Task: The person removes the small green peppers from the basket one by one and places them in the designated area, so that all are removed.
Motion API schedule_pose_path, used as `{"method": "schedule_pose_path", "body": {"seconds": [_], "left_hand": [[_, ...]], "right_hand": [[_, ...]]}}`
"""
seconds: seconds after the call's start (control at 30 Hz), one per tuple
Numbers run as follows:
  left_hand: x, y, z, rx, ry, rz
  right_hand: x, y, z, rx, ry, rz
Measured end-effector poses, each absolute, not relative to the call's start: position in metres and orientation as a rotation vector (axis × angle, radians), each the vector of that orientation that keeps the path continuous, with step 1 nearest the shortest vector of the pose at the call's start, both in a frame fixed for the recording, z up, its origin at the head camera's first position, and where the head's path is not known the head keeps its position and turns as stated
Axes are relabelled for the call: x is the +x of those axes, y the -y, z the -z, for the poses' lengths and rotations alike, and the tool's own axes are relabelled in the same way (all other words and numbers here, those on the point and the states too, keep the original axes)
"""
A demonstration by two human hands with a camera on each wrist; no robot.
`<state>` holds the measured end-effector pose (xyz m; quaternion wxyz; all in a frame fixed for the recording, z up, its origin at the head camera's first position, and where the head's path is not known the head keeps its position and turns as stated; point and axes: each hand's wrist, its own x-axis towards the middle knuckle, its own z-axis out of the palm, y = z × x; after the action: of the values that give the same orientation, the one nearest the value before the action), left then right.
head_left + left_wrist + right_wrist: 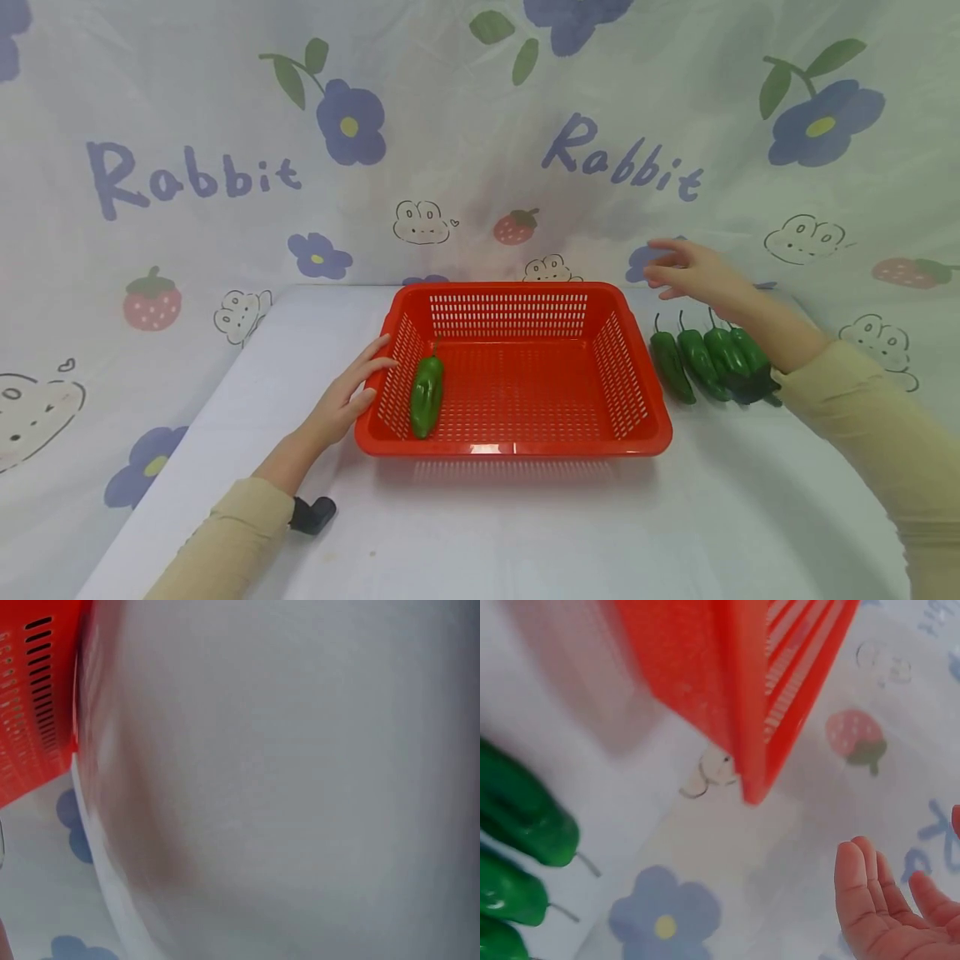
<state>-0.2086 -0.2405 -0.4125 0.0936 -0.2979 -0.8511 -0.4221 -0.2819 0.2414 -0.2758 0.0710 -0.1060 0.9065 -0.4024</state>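
Observation:
A red plastic basket (513, 448) with slotted walls stands on the white table. Inside it, along the left wall, lies one green pepper (427, 397). My left hand (347, 398) rests its fingers on the basket's left rim. Above the table, right of the basket's far corner, my right hand (693, 271) is raised with nothing in it; its fingers are loosely bent in the right wrist view. Beneath the right forearm several green peppers (672, 367) lie side by side, stems pointing away. The forearm and a dark wrist device partly cover those farthest right.
Behind the table hangs a pale cloth (465, 133) printed with flowers, strawberries and the word Rabbit. A black wrist camera (313, 515) sits at the left sleeve's cuff. The white table (480, 533) extends in front of the basket.

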Motion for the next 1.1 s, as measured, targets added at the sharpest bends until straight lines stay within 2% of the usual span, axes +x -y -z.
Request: {"method": "schedule_pose_path", "body": {"seconds": [1.1], "left_hand": [[-0.210,0.240,0.415,-0.896,2.501,1.238]], "right_hand": [[-0.291,-0.131,0.271,-0.567,-2.615,1.157]]}}
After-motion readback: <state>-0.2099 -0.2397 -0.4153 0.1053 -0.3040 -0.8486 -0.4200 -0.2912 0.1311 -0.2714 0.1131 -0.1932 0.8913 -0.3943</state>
